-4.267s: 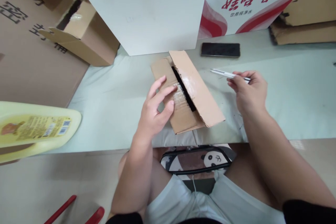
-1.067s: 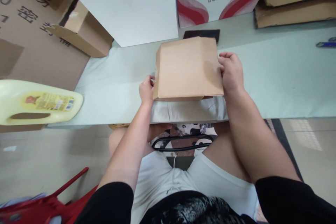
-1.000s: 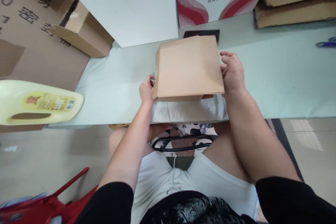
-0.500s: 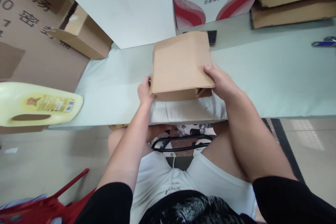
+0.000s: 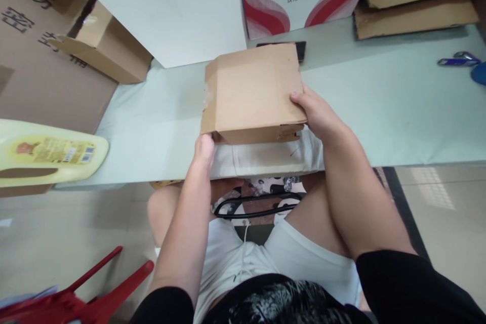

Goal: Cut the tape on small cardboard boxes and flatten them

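A brown cardboard box lies near the table's front edge, between my two hands. Its left flap sticks out to the side, and a small gap shows at its front right corner. My right hand grips the right edge, thumb on top and the other fingers hidden beneath. At the front left corner, my left hand is under the flap; its fingers are hidden by the cardboard. Behind the box a dark flat object is partly covered.
White boxes and a red-and-white printed carton stand at the back. To the left are a small open carton and a pale yellow jug. Folded cardboard and a purple-handled tool lie to the right. A red chair is low left.
The box's left flap has swung outward from the side. My left hand has moved down and under it, while my right hand keeps its hold on the right edge.
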`<state>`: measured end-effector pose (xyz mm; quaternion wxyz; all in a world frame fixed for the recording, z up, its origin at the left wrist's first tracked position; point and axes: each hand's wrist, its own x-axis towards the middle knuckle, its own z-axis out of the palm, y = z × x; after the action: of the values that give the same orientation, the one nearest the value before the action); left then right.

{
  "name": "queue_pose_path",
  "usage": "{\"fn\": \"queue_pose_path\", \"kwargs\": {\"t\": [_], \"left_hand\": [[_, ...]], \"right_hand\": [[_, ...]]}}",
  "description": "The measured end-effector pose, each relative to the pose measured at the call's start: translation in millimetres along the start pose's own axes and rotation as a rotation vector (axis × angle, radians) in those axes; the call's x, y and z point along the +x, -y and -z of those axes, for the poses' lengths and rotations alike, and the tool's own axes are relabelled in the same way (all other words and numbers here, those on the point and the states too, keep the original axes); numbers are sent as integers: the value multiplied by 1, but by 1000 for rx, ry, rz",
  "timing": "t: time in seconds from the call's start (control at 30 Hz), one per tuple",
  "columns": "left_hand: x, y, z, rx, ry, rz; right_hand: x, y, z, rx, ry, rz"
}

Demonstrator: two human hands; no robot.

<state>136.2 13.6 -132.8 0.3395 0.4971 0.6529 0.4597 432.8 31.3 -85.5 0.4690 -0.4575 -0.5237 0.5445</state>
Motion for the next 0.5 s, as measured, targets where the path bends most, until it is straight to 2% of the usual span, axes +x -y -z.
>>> {"fn": "queue_pose_path", "kwargs": {"t": [0.1,0.27,0.4,0.5], "left_hand": [[-10,-6,-4,-358,-90,88],[-23,-29,7,-502,-216,45],[-38,-38,27,-461,-104,48],[-46,-36,39,-420,-19,109]], "right_hand": [[0,2,0,39,-4,22],[1,4,0,103,-64,26],[-2,8,-2,209,-47,-37],[-6,12,-1,274,-35,-169]]}}
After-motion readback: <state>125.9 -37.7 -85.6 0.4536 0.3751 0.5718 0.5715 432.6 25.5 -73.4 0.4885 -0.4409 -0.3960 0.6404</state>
